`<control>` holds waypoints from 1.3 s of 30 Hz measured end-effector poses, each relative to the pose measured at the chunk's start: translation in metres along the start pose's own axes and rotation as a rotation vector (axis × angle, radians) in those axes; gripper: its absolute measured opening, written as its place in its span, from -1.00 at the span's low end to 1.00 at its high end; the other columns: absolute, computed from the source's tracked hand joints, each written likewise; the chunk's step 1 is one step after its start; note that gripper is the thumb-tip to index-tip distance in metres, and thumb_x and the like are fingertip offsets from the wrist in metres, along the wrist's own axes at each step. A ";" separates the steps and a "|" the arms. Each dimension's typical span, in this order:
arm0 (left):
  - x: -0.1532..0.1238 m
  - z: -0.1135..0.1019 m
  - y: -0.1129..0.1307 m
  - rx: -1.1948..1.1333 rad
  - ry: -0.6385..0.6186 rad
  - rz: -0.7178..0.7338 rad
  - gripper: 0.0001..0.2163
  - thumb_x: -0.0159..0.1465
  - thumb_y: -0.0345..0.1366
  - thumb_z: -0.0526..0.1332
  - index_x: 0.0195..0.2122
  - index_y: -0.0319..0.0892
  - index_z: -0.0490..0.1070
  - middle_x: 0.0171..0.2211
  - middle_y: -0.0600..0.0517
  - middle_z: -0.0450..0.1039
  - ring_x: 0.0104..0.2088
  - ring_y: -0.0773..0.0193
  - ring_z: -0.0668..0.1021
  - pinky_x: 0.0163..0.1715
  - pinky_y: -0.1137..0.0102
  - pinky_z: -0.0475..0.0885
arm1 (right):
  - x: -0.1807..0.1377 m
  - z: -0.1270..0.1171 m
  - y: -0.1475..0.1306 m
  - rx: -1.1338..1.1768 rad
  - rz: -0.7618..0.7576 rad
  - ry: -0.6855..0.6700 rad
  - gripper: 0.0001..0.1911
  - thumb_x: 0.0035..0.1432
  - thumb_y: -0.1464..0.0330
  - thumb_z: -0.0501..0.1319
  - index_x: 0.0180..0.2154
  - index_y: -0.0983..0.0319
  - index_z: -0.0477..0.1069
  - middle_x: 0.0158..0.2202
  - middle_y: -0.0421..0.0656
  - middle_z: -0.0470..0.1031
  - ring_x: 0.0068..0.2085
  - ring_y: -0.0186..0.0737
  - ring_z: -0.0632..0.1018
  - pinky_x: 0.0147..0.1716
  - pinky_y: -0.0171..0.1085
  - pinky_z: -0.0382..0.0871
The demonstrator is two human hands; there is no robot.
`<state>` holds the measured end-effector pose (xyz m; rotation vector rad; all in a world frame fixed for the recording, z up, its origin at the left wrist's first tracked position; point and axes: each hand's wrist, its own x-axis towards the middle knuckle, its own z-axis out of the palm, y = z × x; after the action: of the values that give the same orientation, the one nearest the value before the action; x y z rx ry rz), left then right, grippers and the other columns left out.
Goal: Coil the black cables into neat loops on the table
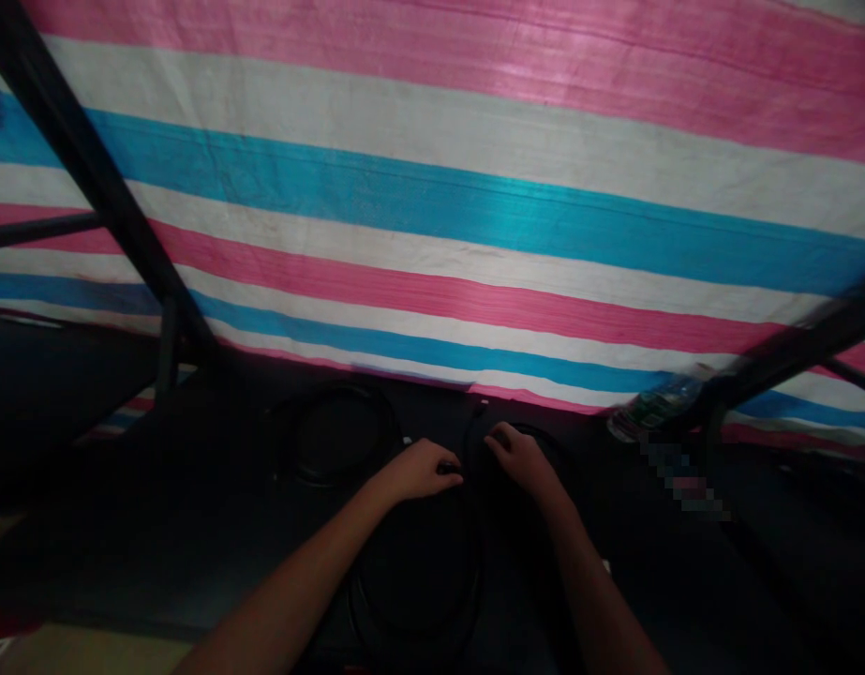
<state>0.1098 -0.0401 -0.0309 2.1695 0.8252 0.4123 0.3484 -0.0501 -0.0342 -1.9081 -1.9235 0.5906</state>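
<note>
Two bare forearms [284,581] are nearest to the cam., coming from the bottom edge over a flat matte-black desk [193,534]. Btw. them, also close, lies a wide, round loop of thin black cable [477,562]; its upper part passes near both hands.

L hand [422,469] is palm down, thumb and fingers bent, their tips close together w/ sth. small and dark btw. them; too dark, so I cannot tell if it is a held cable end or only shadow. R hand [514,452] is half curled, thumb near the forefinger, gap small; I cannot tell if this grip has any cable.

Just beyond the hands, approx. in the middle, is a small black plug w/ whitish tip [483,405]. Left of L hand: a round coil of black cable [396,422], lying flat. Further to the right, a clear plastic bottle w/ green label [649,408] lies tilted beside a black metal frame bar [812,337]. Behind all hangs a pink, white & blue striped plastic sheet [432,206].
</note>
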 end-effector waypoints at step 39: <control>0.006 -0.016 -0.003 -0.277 0.070 -0.058 -0.74 0.26 -0.21 0.22 -0.11 -0.19 0.59 -0.13 -0.04 0.61 -0.20 0.20 0.59 -0.23 0.42 0.39 | -0.002 -0.012 -0.007 0.081 -0.089 0.239 -0.74 0.24 0.17 0.08 -0.18 0.19 0.39 -0.62 -0.23 0.42 -0.58 -0.23 0.43 -0.52 -0.31 0.13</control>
<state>0.1050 -0.0260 -0.0224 1.8803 0.8164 0.5425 0.3494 -0.0514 -0.0203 -1.7465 -1.7933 0.3886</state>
